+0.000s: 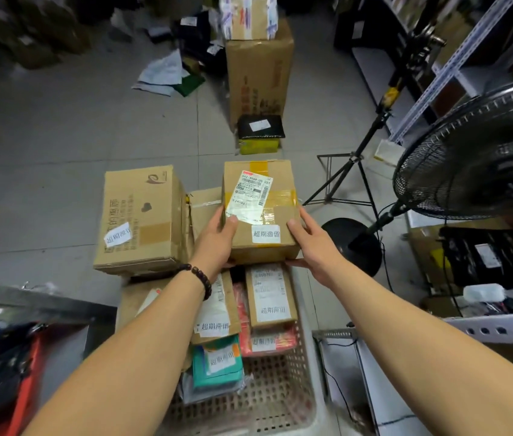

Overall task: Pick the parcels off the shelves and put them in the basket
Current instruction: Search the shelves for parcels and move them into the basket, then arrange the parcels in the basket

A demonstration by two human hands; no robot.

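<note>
Cardboard box (260, 215) held over the far end of the basket (277, 398), above other parcels (269, 294). Clamped on its 2 sides by the left hand (220, 237) and right hand (307, 243), thumbs on top, fingers (294, 263) underneath. Probably stiff, fairly light; slick with tape, so best supported from below.

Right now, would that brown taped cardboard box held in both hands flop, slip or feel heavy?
Probably stiff: the brown taped cardboard box shows square edges between the left hand and right hand. Likely moderate weight, since both hands support it. The glossy tape might be slippery.
</note>
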